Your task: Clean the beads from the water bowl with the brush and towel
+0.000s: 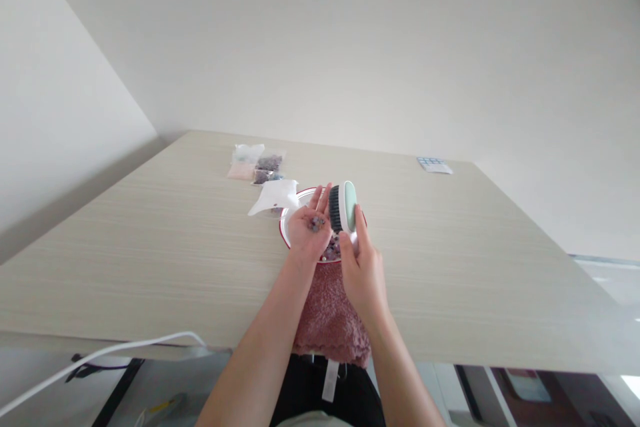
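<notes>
My left hand point(310, 227) lies palm up over a white plate with a red rim point(284, 230), fingers stretched out, and a few small dark beads or stones point(315, 222) rest in the palm. Just to its right, my right hand point(364, 273) grips the handle of a brush point(345, 207) with a pale green back and black bristles. The bristles face the left palm and stand close beside it. More small dark pieces point(332, 248) lie on the plate beneath my hands.
A pink fluffy towel point(330, 320) hangs over the table's near edge under my wrists. Small plastic bags point(256, 163) and a white torn bag point(274, 197) lie behind the plate. A small card point(435, 165) sits far right. A white cable point(100, 353) runs below the table.
</notes>
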The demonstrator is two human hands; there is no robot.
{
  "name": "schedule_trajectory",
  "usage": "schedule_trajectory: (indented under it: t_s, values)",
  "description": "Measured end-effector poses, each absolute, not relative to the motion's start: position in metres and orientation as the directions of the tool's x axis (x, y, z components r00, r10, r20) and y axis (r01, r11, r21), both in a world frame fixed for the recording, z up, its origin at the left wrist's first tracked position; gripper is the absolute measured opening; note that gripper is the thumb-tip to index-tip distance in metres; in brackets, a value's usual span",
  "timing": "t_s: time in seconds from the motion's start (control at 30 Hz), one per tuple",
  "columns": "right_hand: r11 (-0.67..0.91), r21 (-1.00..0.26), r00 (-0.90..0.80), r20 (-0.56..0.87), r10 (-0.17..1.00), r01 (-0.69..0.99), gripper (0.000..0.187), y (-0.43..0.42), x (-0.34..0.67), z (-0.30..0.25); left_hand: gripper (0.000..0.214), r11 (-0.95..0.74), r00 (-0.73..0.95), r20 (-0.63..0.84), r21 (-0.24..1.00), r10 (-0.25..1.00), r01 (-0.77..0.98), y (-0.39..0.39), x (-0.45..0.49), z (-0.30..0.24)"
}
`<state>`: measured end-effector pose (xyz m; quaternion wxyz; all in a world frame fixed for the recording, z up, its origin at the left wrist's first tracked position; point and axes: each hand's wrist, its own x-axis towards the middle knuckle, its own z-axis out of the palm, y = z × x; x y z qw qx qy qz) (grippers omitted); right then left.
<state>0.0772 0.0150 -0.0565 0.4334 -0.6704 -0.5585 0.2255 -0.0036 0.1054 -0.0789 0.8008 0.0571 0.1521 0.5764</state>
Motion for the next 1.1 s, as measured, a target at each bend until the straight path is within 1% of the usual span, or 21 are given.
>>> schedule_trajectory:
  t_s: [0.1,0.23,0.33,0.43,0.53,0.63,0.8,0.97,1.03,1.1]
  values:
    - [-0.033,-0.829,0.24,0.123,0.963,0.558,0.055,0.012,0.076,-0.053,0.037,0.319,0.277,-0.17,0.316,0.946,-0.894,0.103,-0.006,-0.079]
    - [-0.116,-0.793,0.227,0.029,0.973,0.598,0.054,0.011,0.07,-0.046,0.034,0.31,0.272,-0.154,0.343,0.95,-0.887,0.104,-0.001,-0.077]
    - [-0.172,-0.753,0.22,-0.037,0.975,0.635,0.054,0.012,0.065,-0.04,0.031,0.312,0.242,-0.221,0.375,0.945,-0.873,0.107,0.005,-0.078]
    - [-0.177,-0.715,0.165,-0.087,0.982,0.676,0.054,0.011,0.062,-0.036,0.028,0.313,0.225,-0.256,0.389,0.94,-0.867,0.109,0.008,-0.079]
    - [-0.19,-0.68,0.181,-0.086,0.98,0.708,0.054,0.012,0.06,-0.036,0.025,0.331,0.238,-0.262,0.404,0.935,-0.853,0.108,0.011,-0.08]
    - [-0.2,-0.646,0.206,-0.067,0.976,0.737,0.055,0.014,0.059,-0.036,0.026,0.352,0.232,-0.308,0.426,0.923,-0.833,0.106,0.012,-0.08]
    - [-0.149,-0.593,0.126,-0.081,0.989,0.791,0.055,0.013,0.059,-0.034,0.017,0.335,0.211,-0.312,0.429,0.926,-0.839,0.106,0.011,-0.075]
    - [-0.216,-0.502,0.224,-0.045,0.974,0.837,0.054,0.021,0.06,-0.033,0.027,0.411,0.224,-0.436,0.401,0.871,-0.819,0.106,0.015,-0.078]
    - [-0.217,-0.499,0.212,-0.068,0.975,0.839,0.054,0.02,0.059,-0.032,0.028,0.415,0.232,-0.426,0.409,0.874,-0.813,0.106,0.016,-0.079]
    - [-0.188,-0.498,0.161,-0.097,0.982,0.846,0.054,0.016,0.058,-0.032,0.029,0.397,0.246,-0.372,0.417,0.895,-0.817,0.105,0.015,-0.079]
